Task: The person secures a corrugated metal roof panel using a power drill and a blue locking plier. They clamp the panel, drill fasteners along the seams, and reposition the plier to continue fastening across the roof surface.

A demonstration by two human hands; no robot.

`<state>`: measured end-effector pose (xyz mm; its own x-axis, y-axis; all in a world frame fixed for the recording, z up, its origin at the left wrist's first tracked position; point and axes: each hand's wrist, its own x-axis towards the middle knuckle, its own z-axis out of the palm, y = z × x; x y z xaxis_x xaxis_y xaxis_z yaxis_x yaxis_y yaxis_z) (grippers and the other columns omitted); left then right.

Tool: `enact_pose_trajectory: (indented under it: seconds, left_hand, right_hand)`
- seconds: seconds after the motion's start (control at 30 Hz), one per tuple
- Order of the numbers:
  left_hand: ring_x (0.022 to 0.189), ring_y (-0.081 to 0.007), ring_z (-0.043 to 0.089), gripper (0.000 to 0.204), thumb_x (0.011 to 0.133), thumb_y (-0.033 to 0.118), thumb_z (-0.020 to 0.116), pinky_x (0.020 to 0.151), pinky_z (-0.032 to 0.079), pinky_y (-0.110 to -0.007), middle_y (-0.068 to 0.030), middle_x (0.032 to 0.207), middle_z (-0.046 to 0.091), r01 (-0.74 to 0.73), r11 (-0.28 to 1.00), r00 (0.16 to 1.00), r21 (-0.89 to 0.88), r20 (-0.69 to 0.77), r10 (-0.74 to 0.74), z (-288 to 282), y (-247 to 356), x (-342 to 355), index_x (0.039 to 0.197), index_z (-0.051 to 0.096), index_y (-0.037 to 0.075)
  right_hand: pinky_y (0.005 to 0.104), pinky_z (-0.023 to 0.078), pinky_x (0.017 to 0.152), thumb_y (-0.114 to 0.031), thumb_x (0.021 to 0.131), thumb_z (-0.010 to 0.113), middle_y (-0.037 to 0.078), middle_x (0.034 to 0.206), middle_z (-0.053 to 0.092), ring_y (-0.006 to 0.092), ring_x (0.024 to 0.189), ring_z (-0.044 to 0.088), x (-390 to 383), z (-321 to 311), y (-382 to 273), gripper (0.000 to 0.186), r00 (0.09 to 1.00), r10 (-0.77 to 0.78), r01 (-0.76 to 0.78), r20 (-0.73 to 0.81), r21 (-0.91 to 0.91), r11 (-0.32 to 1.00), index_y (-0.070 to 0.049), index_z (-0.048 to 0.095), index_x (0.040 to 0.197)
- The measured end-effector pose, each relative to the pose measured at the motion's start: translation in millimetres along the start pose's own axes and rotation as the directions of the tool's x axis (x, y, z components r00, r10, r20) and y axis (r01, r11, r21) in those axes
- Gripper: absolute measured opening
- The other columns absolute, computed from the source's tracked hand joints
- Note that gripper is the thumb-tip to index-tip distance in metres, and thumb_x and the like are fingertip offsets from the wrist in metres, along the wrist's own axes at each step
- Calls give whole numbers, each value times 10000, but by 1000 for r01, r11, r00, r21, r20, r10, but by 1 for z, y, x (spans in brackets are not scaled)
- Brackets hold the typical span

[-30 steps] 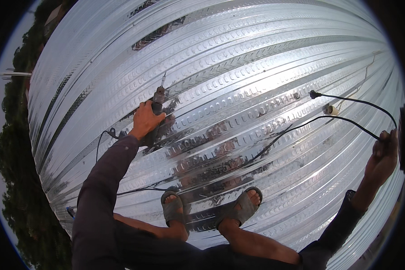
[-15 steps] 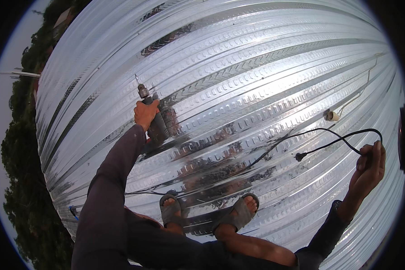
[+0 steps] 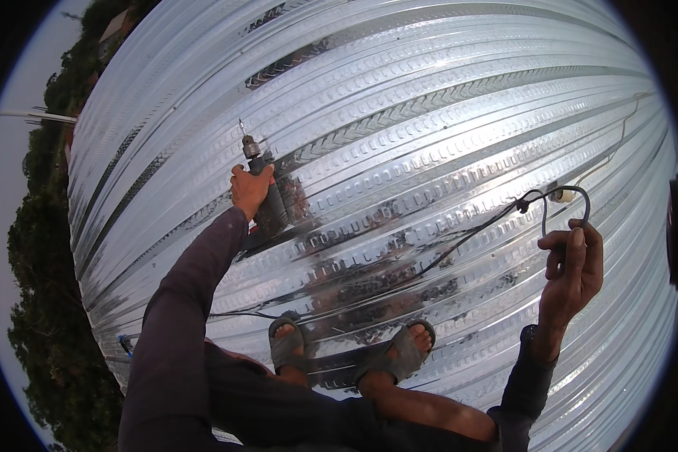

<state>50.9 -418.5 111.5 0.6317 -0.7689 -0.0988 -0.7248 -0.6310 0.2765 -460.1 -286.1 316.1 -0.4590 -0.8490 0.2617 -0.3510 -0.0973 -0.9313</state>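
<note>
My left hand is closed around a dark power drill, whose metal chuck and thin bit point away from me. At the right, my raised right hand grips a black power cord between its fingers. The cord bends in a loop above that hand, and its plug hangs to the left of the loop. From there the cord runs left over the metal sheets. Close behind the loop lies a pale socket, partly covered by the cord.
Ribbed, shiny metal roofing spreads under everything and curves toward the rim. My sandalled feet stand on it near the bottom. A thin pale wire leads from the socket toward the far right. Trees show beyond the left edge.
My right hand has moved left with the cord, carrying its loop and plug nearer to the socket. The drill has shifted slightly right in the picture, still in my left hand.
</note>
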Motion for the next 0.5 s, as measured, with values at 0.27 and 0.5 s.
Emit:
enact_pose_trajectory:
  seconds: [0.27,0.5]
  left_hand:
    - [915,-279,684,629,975,469,642,826,545,-380,-172,1080,689,284,837,312,-468,871,380,-49,154,-174,1352,553,-27]
    - [690,-130,604,426,950,370,687,584,489,-289,-123,956,665,484,821,21,-304,942,336,0,187,-209,1173,623,13]
  right_hand:
    - [353,501,495,-134,972,672,91,669,649,257,539,652,-94,86,35,200,773,-201,285,601,-46,957,-8,580,1098]
    - [447,524,514,-298,951,634,106,662,619,339,596,675,-193,123,85,299,299,-274,464,914,112,879,-9,584,896]
